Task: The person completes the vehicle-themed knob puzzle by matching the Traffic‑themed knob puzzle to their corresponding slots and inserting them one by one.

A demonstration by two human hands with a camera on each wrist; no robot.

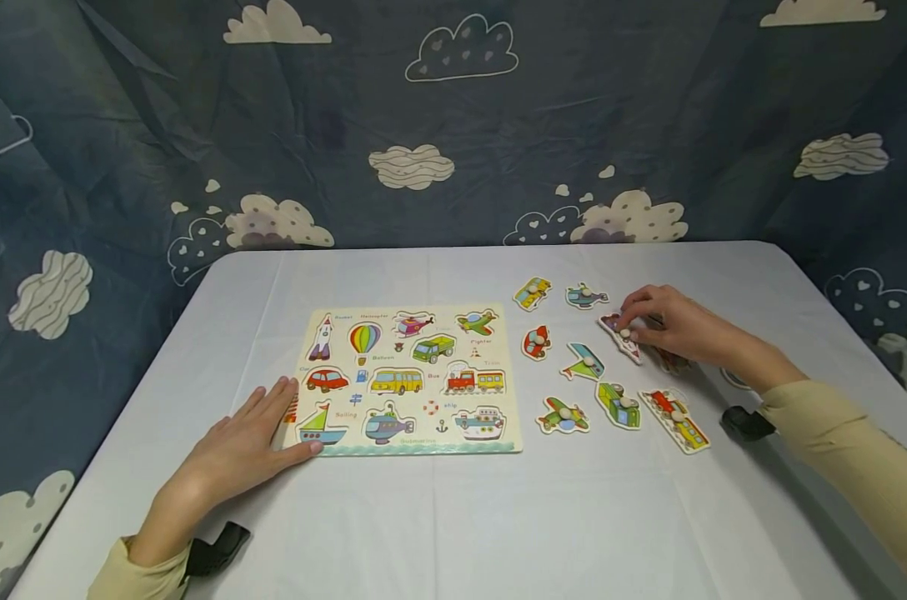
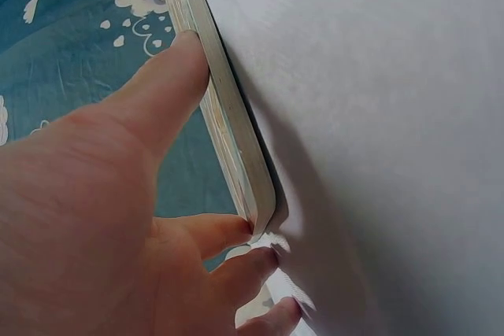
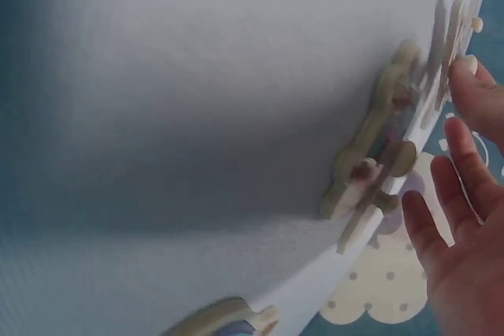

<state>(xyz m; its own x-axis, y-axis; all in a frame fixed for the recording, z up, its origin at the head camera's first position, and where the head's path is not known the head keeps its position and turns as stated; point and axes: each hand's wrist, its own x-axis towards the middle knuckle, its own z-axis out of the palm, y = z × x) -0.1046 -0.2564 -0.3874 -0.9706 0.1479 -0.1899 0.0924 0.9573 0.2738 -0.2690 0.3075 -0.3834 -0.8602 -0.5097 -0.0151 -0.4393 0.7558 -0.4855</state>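
My right hand (image 1: 674, 323) pinches the knob of a long pale puzzle piece (image 1: 628, 347) with dark reddish markings, thumb against fingertip. In the right wrist view, the thumb and a finger meet at a pale knob (image 3: 470, 64). Another puzzle piece (image 1: 671, 360) lies beneath that hand, mostly hidden. At the near left corner of the vehicle puzzle board (image 1: 423, 342) rests my left hand (image 1: 236, 450). Its fingers lie along the left side and its thumb touches the front edge. From the left wrist, the board's thick edge (image 2: 236, 123) shows against the thumb.
Right of the board lie several loose knobbed pieces: a bus (image 1: 532, 293), submarine (image 1: 586, 296), car (image 1: 536, 342), sailboat (image 1: 584, 362), plane (image 1: 563, 415), truck (image 1: 618, 406) and train (image 1: 675, 421). A white cloth (image 1: 498, 525) covers the table. Behind hangs a cloud-patterned curtain (image 1: 453, 125).
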